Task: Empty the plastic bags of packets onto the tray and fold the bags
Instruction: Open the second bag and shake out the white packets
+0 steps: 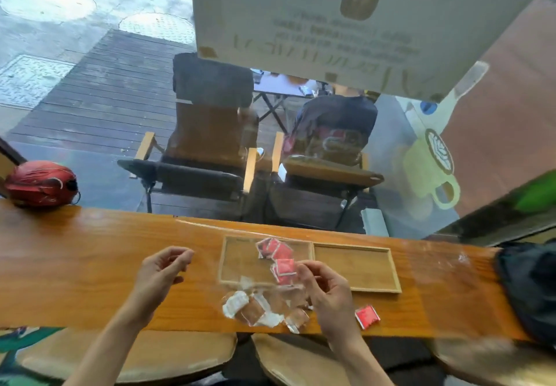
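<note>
Two shallow wooden trays lie side by side on the counter; the left tray (234, 265) holds a clear plastic bag (275, 250) of red packets. My right hand (326, 291) pinches the edge of that bag near the tray's front right. A second clear bag (255, 309) with brown and white packets lies on the counter in front of the tray, touching my right hand. One loose red packet (367, 317) lies right of my wrist. My left hand (161, 276) hovers left of the trays, fingers loosely curled, holding nothing. The right tray (358, 265) holds nothing.
The wooden counter (90, 265) runs along a window. A red helmet (40, 183) sits at its far left, a dark bag (529, 283) at its right end. Stool seats (180, 355) stand below the front edge. Chairs are outside the glass.
</note>
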